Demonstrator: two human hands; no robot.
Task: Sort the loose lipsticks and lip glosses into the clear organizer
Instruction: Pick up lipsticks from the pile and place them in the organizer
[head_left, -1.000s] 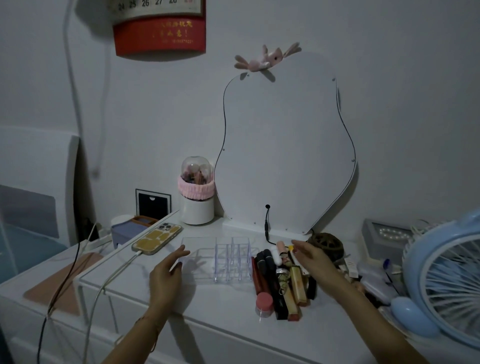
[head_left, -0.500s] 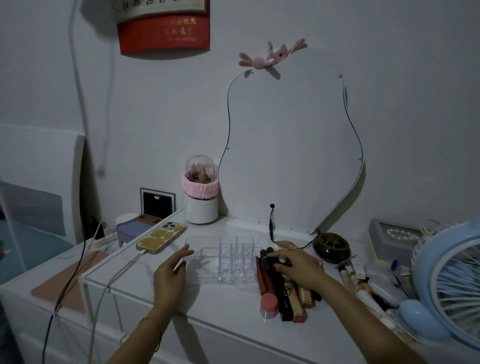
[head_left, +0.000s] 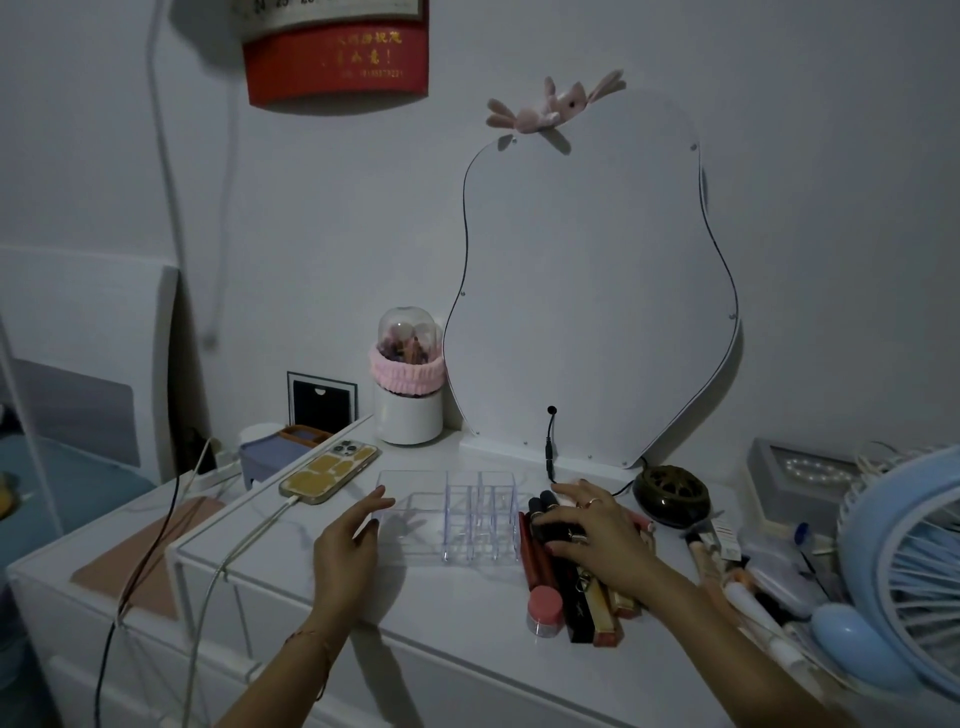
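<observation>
Clear organizer (head_left: 467, 514) at frame centre, upright on white top, compartments empty. Loose lipsticks and glosses (head_left: 566, 587) heaped just right of it, lying flat; black, red, gold tubes, pink cap nearest

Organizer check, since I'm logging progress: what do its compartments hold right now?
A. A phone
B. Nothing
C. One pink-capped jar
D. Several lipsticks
B: the organizer shows only clear dividers, while the lipsticks lie in a pile just right of it under the right hand.
</observation>
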